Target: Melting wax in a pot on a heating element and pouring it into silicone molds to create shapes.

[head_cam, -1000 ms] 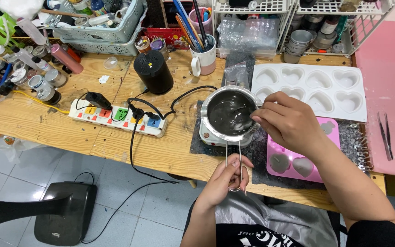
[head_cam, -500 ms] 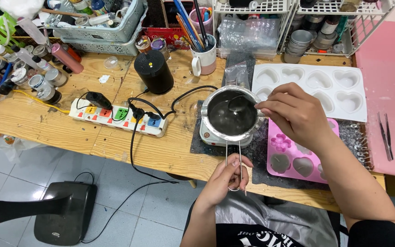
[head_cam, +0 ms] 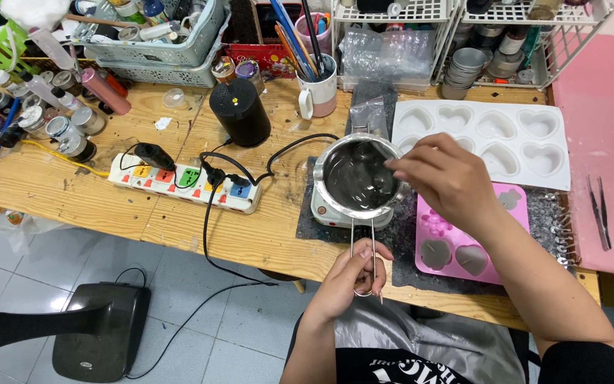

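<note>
Wooden table (head_cam: 72, 192) fills my view, with a white power strip (head_cam: 186, 183) lying on its left part and a black round speaker (head_cam: 240, 112) standing behind it. Just right of the strip, a small metal pot (head_cam: 360, 176) sits on a little white hotplate (head_cam: 330, 212), holding a dark grey liquid. My left hand (head_cam: 349, 274) is at the near table edge, its fingers (head_cam: 367, 252) clenched on the pot's long wire handle (head_cam: 362, 249), which reaches back toward me. My right hand (head_cam: 443, 178) hovers over the pot's right rim, fingertips pinched together above the liquid; I cannot tell whether anything is held between them. Right of the pot lies a pink mould (head_cam: 463, 235) with a few filled hollows, partly hidden under my right forearm. Behind it rests a white tray of heart-shaped hollows (head_cam: 485, 131). Far right, tweezers (head_cam: 598, 210) lie on a pink sheet.
</note>
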